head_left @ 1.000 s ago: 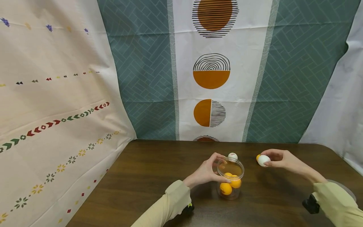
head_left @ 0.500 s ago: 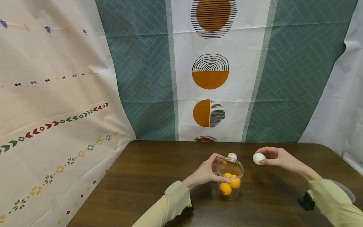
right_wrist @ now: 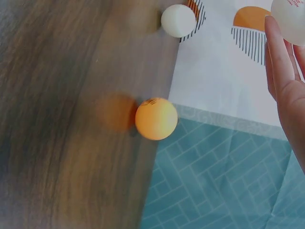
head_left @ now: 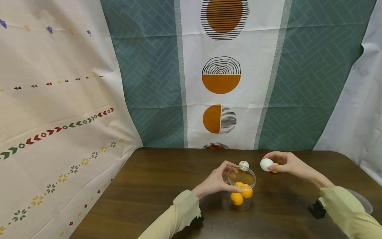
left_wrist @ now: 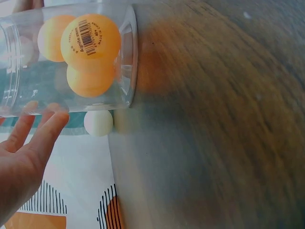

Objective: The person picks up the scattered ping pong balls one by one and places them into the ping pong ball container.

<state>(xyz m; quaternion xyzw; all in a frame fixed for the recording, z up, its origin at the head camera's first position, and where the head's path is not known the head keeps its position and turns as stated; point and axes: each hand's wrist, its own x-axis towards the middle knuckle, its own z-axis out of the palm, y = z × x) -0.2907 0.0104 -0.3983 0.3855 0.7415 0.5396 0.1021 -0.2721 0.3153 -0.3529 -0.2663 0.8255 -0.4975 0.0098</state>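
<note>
A clear plastic jar point(head_left: 241, 176) stands uncapped on the brown table, my left hand point(head_left: 217, 180) gripping it around its upper part. Inside lie 3 orange ping-pong balls point(left_wrist: 90, 43), seen through the wall in the left wrist view. My right hand point(head_left: 290, 165) pinches a white ping-pong ball point(head_left: 267, 164) above the table, to the right of the jar. Behind that hand an orange ping-pong ball point(right_wrist: 156, 119) rests on the table, partly covered in the head view. Another white ping-pong ball point(right_wrist: 178, 21) sits just behind the jar.
At the right edge, a round greyish object point(head_left: 361, 200) is partly hidden by the right sleeve. Patterned cloth point(head_left: 158, 83) hangs behind the table, with cream cloth point(head_left: 59, 116) along the left side. The dark wooden table point(head_left: 167, 166) spreads between them.
My right hand has moved left toward the jar with the white ping-pong ball, passing in front of the orange one on the table. The left hand and jar stay in place.
</note>
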